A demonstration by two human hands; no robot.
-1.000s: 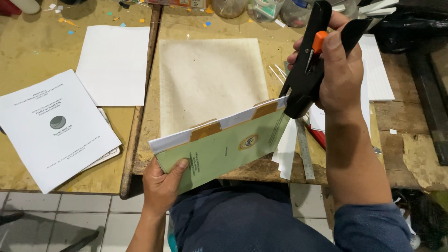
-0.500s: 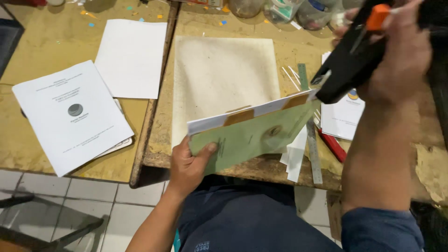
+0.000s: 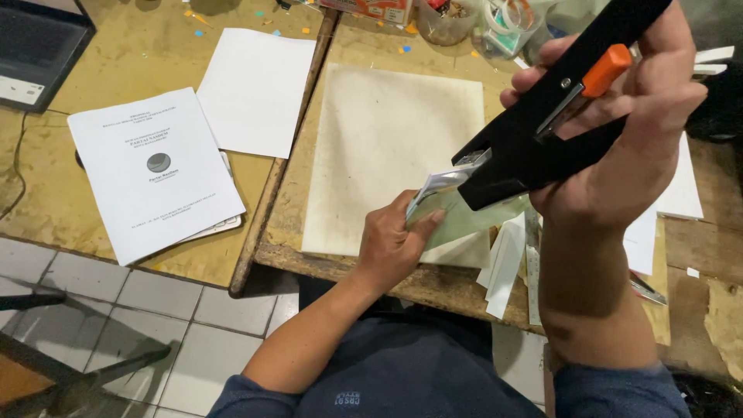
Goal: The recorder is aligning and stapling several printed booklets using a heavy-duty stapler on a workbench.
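Observation:
My right hand point(image 3: 627, 147) grips a large black stapler point(image 3: 542, 131) with an orange tab, its jaws closed over the edge of a green-covered booklet point(image 3: 464, 220). The booklet is turned end-on toward me, so mostly its edge and a bit of green cover show. My left hand point(image 3: 391, 244) holds the booklet from the near side, thumb on the cover, just left of the stapler's nose. Both hands hover over the front edge of a worn wooden table point(image 3: 340, 267), above a cream mat point(image 3: 387, 147).
A printed white document point(image 3: 155, 178) and a blank sheet point(image 3: 255, 89) lie on the left table. Paper strips point(image 3: 507, 267) hang over the front edge. Jars and clutter point(image 3: 464, 19) line the back. A dark device point(image 3: 35, 46) sits far left. Tiled floor point(image 3: 93, 310) below.
The booklet has turned from flat and broadside to end-on. My left hand moved up along it toward the stapler, and the stapler now bites a different spot on its edge.

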